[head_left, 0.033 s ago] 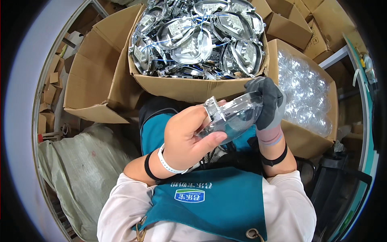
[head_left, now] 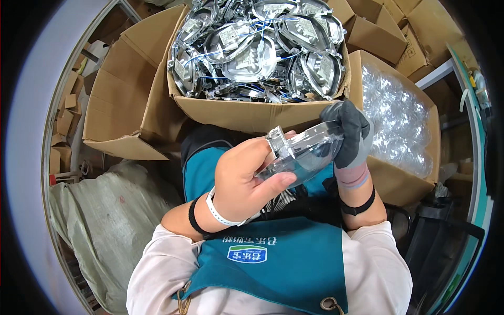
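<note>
At frame centre: a clear plastic shell (head_left: 304, 152) is held up between both hands, just below the front wall of the middle box.
Left hand: bare left hand (head_left: 244, 181), fingers curled and clamped on the shell's left end, thumb tip pressed on its underside; a white wristband (head_left: 220, 212) and a black band sit on that wrist.
Right hand: right hand (head_left: 349, 134) in a dark grey glove, closed on the shell's right end, fingertips wrapped over its upper edge; a black band circles that wrist.
Hands together or apart: set apart by the shell, each gripping one end.
Shell: transparent, rounded body with a small square block at its left end; tilted, right end higher.
Middle box: open cardboard box (head_left: 252, 113) at upper centre, heaped with shiny clear shells fitted with white parts and blue wires (head_left: 257, 47).
Right box: cardboard box (head_left: 399, 184) at right, filled with plain clear plastic pieces (head_left: 394, 115); its near corner lies just behind the gloved hand.
Left box: open carton (head_left: 126, 110) at upper left; its inside is not visible.
Lower left: a grey-green woven sack (head_left: 100, 220).
Bottom: a teal apron (head_left: 278, 268) over pale sleeves.
Upper right: more cartons (head_left: 388, 31) stacked behind.
</note>
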A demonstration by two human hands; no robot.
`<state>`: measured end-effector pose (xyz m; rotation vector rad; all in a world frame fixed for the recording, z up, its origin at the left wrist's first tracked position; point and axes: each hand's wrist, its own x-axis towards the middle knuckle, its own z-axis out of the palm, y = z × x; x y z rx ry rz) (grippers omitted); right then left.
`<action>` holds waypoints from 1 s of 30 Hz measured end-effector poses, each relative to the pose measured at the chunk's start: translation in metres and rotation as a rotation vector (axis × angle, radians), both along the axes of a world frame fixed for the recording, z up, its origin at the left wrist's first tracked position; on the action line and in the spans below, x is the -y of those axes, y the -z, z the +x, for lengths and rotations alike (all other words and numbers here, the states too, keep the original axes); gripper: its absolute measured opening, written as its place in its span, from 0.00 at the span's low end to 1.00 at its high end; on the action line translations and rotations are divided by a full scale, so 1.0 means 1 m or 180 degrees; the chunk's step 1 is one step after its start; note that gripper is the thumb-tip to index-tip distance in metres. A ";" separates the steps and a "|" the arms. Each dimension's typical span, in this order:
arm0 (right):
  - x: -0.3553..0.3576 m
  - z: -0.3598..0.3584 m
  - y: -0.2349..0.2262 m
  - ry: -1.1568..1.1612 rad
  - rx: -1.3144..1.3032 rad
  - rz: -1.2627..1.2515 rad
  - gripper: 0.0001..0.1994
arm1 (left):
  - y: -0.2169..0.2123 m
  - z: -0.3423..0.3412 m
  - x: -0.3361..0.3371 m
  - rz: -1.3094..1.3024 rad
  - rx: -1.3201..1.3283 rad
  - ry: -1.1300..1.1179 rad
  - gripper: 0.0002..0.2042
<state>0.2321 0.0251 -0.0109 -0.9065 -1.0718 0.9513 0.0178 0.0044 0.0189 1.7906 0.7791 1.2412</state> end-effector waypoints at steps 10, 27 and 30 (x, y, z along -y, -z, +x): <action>-0.011 -0.020 -0.002 -0.0491 -0.0777 -0.0468 0.22 | 0.009 0.007 -0.024 -0.1200 0.2418 -0.0037 0.21; -0.006 -0.046 0.014 -0.0737 0.0072 -0.0591 0.24 | 0.079 0.020 -0.076 -0.1287 0.2047 -0.0881 0.26; -0.002 -0.033 0.003 -0.0672 0.1432 -0.0415 0.28 | 0.066 0.013 -0.079 -0.0583 0.1498 -0.1426 0.23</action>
